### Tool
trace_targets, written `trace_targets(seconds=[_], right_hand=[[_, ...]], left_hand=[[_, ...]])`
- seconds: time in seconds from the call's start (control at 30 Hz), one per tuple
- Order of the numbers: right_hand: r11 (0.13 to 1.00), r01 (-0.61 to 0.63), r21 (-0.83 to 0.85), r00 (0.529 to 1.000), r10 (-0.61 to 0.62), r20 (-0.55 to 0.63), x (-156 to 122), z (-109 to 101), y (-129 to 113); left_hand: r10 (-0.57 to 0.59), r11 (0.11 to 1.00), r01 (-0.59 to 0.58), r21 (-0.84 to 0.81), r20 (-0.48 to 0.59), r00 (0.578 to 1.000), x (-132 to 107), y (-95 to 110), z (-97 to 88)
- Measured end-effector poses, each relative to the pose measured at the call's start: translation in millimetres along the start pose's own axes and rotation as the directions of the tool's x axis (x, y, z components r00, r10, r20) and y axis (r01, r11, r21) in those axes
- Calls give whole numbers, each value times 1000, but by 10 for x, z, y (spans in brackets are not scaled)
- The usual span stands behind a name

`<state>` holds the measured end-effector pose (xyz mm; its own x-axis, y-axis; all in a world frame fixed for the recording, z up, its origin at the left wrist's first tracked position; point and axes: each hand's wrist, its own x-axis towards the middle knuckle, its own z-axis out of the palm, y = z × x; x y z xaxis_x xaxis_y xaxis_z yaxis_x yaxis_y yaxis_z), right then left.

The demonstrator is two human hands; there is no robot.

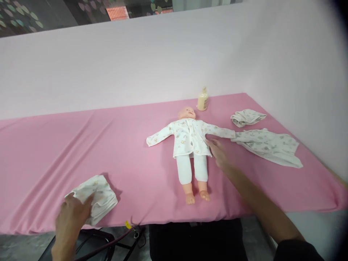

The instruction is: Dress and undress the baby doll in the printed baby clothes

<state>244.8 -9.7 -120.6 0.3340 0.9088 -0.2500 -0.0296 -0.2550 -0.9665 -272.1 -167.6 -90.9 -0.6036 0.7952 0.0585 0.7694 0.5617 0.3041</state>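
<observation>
A baby doll (187,112) lies on its back, wearing a white printed baby jacket (182,139) and white trousers (184,170). Its arms are spread wide, and its bare feet point towards me. My right hand (218,152) is at the doll's side with fingers stretched out, touching the jacket's edge near the hem. At the lower left, my left hand (73,212) grips a folded white printed cloth (100,194), thumb on top. The cloth is at the table's front edge; my other left fingers are partly hidden.
A pink-covered table (130,159) stands against a white wall. Behind the doll's head is a cream pump bottle (202,100). To the right lie a crumpled printed cloth (247,117) and a spread printed garment (269,145). A black chair (95,243) stands below the front edge.
</observation>
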Motion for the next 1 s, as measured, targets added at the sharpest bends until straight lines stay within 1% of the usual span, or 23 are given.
trace_targets(seconds=[0.03,0.07,0.1,0.13,0.17,0.2,0.23,0.27,0.3,0.33,0.37,0.43,0.47,0.5,0.57,0.63,0.67,0.7,0.73,0.77,0.87,0.93,1.0], right_hand=[[1000,-7,-4,1000,7,-1,-30,-5,-7],[1000,-1,-8,1000,1,-10,-73,-9,-18],[999,30,-14,999,-30,-19,-134,-13,-37],[996,86,-27,996,-87,-23,-214,-16,-65],[986,159,-47,987,-160,-19,-312,-15,-105],[968,240,-74,971,-241,5,-428,-9,-161],[943,316,-103,949,-312,50,-556,5,-233],[922,366,-125,929,-353,116,-692,28,-319],[907,398,-140,906,-363,219,-828,60,-417],[895,425,-137,873,-365,324,-957,99,-520],[892,439,-105,831,-359,425,-1072,143,-623],[922,386,-11,759,-311,572,-1239,233,-801],[942,335,27,742,-281,609,-1284,271,-867],[959,276,63,746,-255,615,-1304,299,-915],[973,162,163,792,-227,567,-1282,324,-963],[949,63,309,842,-217,494,-1221,314,-972],[925,11,380,855,-206,475,-1193,303,-972],[900,-39,434,859,-192,474,-1173,292,-974],[878,-82,471,859,-178,480,-1163,284,-979],[861,-114,495,855,-169,491,-1163,279,-988],[829,-123,546,835,-210,508,-1194,277,-1031],[822,-80,564,838,-251,484,-1204,257,-1066],[825,-44,563,855,-260,448,-1190,205,-1105]], left_hand=[[-74,997,73,-9,-25,997,-3,92,-15],[-122,990,120,-69,-24,992,-13,203,-48],[-134,976,132,-174,4,991,-32,329,-97],[-82,935,96,-340,57,995,-62,470,-155],[-59,862,86,-499,69,996,-102,626,-215],[5,783,67,-619,114,993,-153,799,-271],[73,642,64,-764,144,987,-210,988,-315],[77,496,101,-862,159,984,-272,1192,-345],[89,379,103,-919,148,985,-335,1407,-356],[142,292,107,-950,154,978,-397,1626,-351],[203,217,82,-973,128,971,-458,1841,-331],[386,126,96,-987,137,912,-577,2223,-269],[470,98,102,-990,136,872,-635,2376,-235],[544,84,102,-991,131,829,-693,2495,-206],[675,91,60,-994,106,730,-811,2635,-164],[784,139,-37,-990,87,615,-929,2675,-140],[820,177,-103,-979,89,565,-983,2676,-131],[842,222,-178,-959,96,532,-1030,2675,-122],[849,267,-258,-928,100,518,-1066,2677,-115],[848,305,-339,-890,91,523,-1089,2686,-111],[832,349,-522,-778,-1,556,-1065,2744,-139],[827,358,-576,-735,-38,562,-993,2779,-202],[809,396,-590,-703,-38,587,-919,2794,-289]])
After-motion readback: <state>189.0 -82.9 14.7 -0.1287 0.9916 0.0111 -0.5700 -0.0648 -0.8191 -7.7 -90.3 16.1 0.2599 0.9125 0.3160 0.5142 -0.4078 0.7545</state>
